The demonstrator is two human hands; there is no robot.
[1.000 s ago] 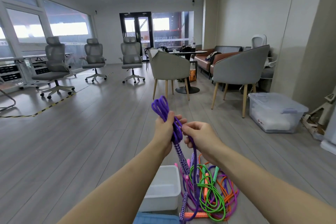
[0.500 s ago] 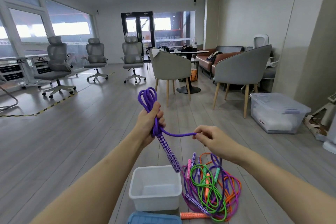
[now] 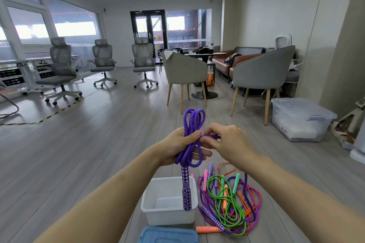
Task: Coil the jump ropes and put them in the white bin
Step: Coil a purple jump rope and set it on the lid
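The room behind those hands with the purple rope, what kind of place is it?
Most likely an office lounge or break area: mesh office chairs stand by the windows, upholstered armchairs surround a round table, and a sofa sits behind.

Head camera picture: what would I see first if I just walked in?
A purple rope bunched in the left hand, with the right hand pinching a strand beside it. Below sits a white bin, and right of it a bright rope pile on the floor.
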